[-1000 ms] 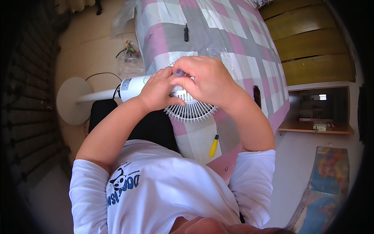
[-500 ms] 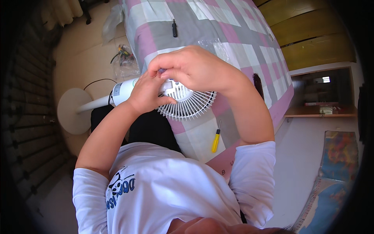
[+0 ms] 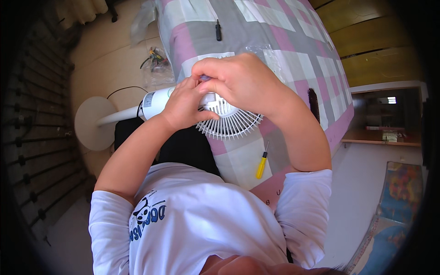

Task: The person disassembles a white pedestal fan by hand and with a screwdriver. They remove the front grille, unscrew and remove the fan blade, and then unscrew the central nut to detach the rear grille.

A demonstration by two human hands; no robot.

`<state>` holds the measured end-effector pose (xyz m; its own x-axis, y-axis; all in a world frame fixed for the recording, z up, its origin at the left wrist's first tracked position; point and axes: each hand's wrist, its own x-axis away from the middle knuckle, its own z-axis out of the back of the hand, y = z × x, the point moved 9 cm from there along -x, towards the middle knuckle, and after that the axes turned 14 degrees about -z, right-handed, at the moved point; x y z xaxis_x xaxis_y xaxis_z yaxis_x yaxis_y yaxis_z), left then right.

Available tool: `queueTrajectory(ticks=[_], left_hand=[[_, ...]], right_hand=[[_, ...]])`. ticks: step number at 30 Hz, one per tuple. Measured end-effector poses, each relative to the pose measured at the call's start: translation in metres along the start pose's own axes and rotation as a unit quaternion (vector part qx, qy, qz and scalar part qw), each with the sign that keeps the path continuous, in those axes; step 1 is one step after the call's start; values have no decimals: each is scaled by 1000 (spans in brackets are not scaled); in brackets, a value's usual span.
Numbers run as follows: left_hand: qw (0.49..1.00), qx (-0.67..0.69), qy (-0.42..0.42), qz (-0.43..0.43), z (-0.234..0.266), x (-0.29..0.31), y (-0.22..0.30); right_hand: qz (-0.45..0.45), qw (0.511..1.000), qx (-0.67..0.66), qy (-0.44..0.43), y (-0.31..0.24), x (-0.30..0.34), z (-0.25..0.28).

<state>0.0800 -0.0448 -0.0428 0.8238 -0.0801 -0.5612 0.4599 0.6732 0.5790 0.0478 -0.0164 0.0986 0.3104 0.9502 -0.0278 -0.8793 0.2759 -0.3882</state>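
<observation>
Inside the right hand (image 3: 240, 81), a purplish piece (image 3: 205, 78) barely shows.

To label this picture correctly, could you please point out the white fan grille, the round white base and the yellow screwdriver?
White fan grille (image 3: 232, 123), head view, on its lower ribs.
Round white base (image 3: 90, 123), head view, on its flat face.
Yellow screwdriver (image 3: 261, 168), head view, on the handle.

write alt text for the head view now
A person's left hand holds a white pedestal fan while the right hand pinches a small purplish object. A yellow-handled screwdriver and a black-handled screwdriver lie on the checked bedspread.
</observation>
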Motion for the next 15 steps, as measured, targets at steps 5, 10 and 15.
queueTrajectory(ticks=[5,10,15], left_hand=[[999,12,24,-41,0,1,-2],[1000,19,9,17,8,-3,7],[999,33,-11,39,7,-2,3]], right_hand=[[-17,998,30,54,-6,8,-1],[-58,996,-70,-3,-3,9,5],[-85,975,-151,-140,2,2,1]])
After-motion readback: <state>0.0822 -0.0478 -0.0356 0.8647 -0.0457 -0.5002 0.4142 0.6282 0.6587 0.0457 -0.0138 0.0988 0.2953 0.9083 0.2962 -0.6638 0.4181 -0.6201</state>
